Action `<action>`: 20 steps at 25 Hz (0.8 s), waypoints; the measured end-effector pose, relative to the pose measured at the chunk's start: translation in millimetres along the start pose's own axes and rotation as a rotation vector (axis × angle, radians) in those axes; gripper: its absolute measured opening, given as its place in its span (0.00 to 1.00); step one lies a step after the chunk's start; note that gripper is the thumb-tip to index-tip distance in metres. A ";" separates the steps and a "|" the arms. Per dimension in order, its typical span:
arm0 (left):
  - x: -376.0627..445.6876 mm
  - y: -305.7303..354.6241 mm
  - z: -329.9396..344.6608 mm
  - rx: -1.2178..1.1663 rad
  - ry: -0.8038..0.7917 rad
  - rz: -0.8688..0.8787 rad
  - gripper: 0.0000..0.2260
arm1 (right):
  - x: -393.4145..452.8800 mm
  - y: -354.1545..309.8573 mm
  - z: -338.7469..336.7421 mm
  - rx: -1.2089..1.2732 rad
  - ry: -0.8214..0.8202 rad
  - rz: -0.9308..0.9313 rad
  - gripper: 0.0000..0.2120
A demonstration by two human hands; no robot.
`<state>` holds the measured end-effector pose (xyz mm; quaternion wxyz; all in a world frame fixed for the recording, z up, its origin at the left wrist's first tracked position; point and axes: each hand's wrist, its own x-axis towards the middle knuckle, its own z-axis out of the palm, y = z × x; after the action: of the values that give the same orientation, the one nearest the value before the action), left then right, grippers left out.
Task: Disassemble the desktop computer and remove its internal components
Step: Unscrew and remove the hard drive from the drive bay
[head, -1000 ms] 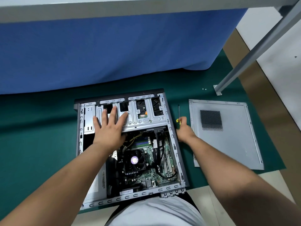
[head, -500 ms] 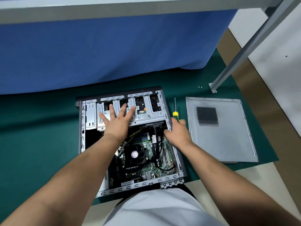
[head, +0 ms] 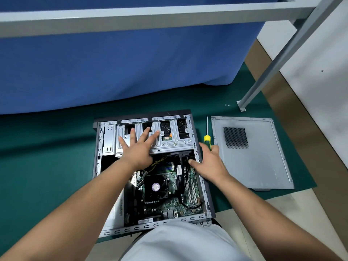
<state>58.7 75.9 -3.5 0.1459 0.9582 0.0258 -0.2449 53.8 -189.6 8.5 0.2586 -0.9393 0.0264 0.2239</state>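
- An opened desktop computer case (head: 195, 157) lies on its side on a green mat (head: 47, 166), directly in front of the person, with its internals exposed to the head camera.
- The left hand (head: 138, 149) rests palm down on the silver drive cage (head: 169, 142) at the far end of the case, its fingers (head: 146, 133) spread flat and grasping nothing.
- The right hand (head: 209, 162) sits over the case's right rim beside the drive cage, thumb reaching inward toward black cables (head: 183, 166); its fingers curl loosely on the rim, and whether they grip anything cannot be told.
- A screwdriver (head: 207, 138) with a yellow and green handle lies on the mat just beyond the right hand, between the case and the removed side panel (head: 259, 162); whether the hand touches its handle is unclear.
- The grey side panel, with a perforated vent patch, lies flat on the mat to the right of the case, apart from it.
- Inside the case, the motherboard (head: 175, 200) remains in place, with a black CPU fan (head: 155, 187) bearing a round pale label near its middle.
- Two small screws (head: 227, 105) sit on the mat beyond the panel, near the foot of a grey metal leg (head: 263, 80).
- A blue cloth (head: 122, 63) hangs behind the work area under a grey frame bar (head: 150, 17).
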 end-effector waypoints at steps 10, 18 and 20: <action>-12.1 8.7 -6.1 -0.109 0.430 0.301 0.21 | 4.7 -52.3 -53.6 0.096 -0.246 -0.513 0.16; -31.6 19.0 15.4 -0.127 0.589 0.291 0.06 | 22.4 -87.8 -47.7 0.884 0.061 -0.295 0.19; -31.0 23.3 19.9 -0.143 0.594 0.267 0.07 | 22.6 -93.5 -37.7 0.806 0.074 -0.293 0.23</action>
<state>25.1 48.5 0.8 0.2297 0.9700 -0.0416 0.0686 104.9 -126.0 71.9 0.6329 -0.7643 -0.0125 0.1227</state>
